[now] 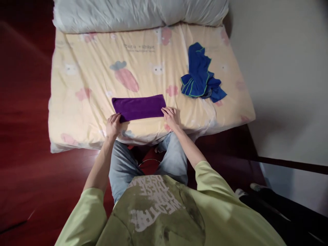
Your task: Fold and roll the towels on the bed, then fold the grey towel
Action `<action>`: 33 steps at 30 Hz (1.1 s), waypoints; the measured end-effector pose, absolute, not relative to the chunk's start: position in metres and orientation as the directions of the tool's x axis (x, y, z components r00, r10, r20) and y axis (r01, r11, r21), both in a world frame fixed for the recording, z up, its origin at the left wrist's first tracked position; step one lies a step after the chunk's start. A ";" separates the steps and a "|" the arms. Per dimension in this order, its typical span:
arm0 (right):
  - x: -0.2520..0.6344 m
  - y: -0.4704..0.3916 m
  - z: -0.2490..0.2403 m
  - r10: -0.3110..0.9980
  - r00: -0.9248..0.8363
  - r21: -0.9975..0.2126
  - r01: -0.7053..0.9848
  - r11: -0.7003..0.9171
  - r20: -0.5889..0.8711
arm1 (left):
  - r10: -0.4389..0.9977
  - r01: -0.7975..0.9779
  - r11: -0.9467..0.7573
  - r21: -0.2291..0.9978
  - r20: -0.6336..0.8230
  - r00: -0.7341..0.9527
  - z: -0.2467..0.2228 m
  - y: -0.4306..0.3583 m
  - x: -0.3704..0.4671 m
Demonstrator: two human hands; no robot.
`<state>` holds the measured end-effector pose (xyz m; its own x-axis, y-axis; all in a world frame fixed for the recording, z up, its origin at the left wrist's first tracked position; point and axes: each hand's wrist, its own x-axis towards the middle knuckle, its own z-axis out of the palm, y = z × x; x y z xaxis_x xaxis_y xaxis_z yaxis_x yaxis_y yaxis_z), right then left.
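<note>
A purple cloth (139,107), folded into a long flat rectangle, lies on the patterned bed sheet (94,82) near the bed's front edge. At its lower left corner is my left hand (113,125), its fingers closed together on the cloth's edge. My right hand (171,118) pinches the lower right corner between thumb and fingers. Farther back on the right, a crumpled heap of blue cloth (198,77) with green edging rests on the sheet, touched by neither hand.
A rolled white quilt (138,13) spans the back of the bed. The wall (284,78) stands to the right. Dark red floor (23,136) shows at the left. Another person's dark-clothed legs (282,208) are at the lower right.
</note>
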<state>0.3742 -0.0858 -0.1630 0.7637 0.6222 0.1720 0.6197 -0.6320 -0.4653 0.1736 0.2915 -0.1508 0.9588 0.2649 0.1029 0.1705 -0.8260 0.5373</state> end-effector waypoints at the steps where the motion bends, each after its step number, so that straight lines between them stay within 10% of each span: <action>1: 0.374 -0.089 -0.164 0.653 0.740 -0.456 0.643 -0.616 0.162 | 0.243 0.152 -0.837 0.526 0.108 0.964 -0.152 0.291 0.173; 17: 0.411 -0.091 -0.155 0.718 0.679 -0.527 0.671 -0.522 0.153 | 0.311 0.235 -0.825 0.514 0.067 0.948 -0.125 0.302 0.190; 26: 0.440 -0.090 -0.162 0.579 0.815 -0.733 0.391 -0.557 -0.006 | 0.547 0.512 -0.639 0.573 -0.129 0.827 -0.141 0.324 0.212; 33: 0.430 -0.074 -0.150 0.509 0.852 -0.643 0.460 -0.612 0.124 | 0.586 0.520 -0.708 0.477 -0.013 0.810 -0.144 0.312 0.219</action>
